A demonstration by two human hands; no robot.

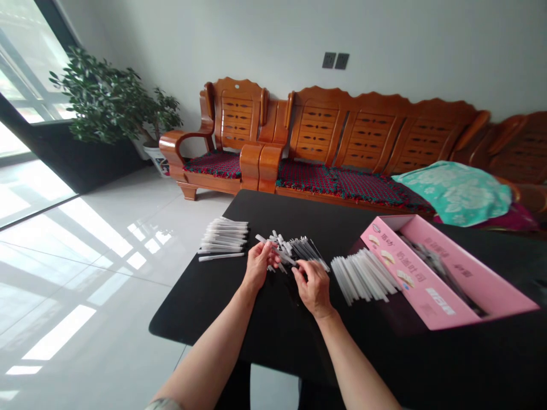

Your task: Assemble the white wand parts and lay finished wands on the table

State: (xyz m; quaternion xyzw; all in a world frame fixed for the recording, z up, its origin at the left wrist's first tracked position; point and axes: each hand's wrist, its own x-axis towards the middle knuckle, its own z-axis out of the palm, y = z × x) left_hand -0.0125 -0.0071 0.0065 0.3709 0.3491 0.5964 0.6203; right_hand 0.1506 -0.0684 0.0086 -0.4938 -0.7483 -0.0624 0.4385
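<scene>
Left hand (258,265): grip pinched on white tube (280,254).
Right hand (314,286): at tube's near end; closure unclear.
Pink box (444,273): right of both hands.

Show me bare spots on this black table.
The black table is bare at its near left corner, between the left forearm and the leftmost pile of white tubes; along the far edge; and right of the right forearm, nearer than the pink box. Crowded: from the left hand to the translucent tubes.
</scene>
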